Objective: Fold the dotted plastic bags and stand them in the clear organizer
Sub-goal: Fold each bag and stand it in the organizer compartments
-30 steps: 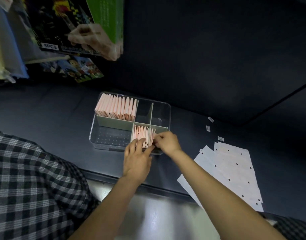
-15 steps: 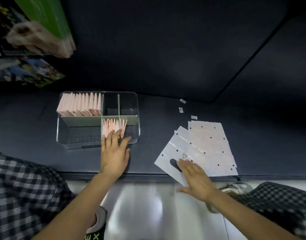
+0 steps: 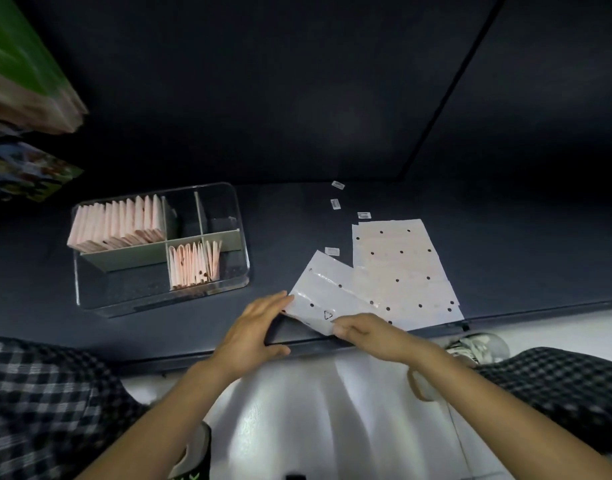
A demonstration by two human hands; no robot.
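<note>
The organizer (image 3: 161,249) has been left; the top bag (image 3: 327,299) is now pinched by the right hand (image 3: 374,332). Its left corner is seemingly touched by the spread left hand (image 3: 254,327), so another fold is starting.

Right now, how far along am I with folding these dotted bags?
Done: folded bags fill the clear organizer's back-left compartment, and more stand in the front-middle one. In hand: your right hand pinches the top flat bag; your left hand touches its corner. Left: the flat pile.

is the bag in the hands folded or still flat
Flat: the top bag lies spread and unfolded, right hand pinching its near edge, left hand touching its corner.
</note>
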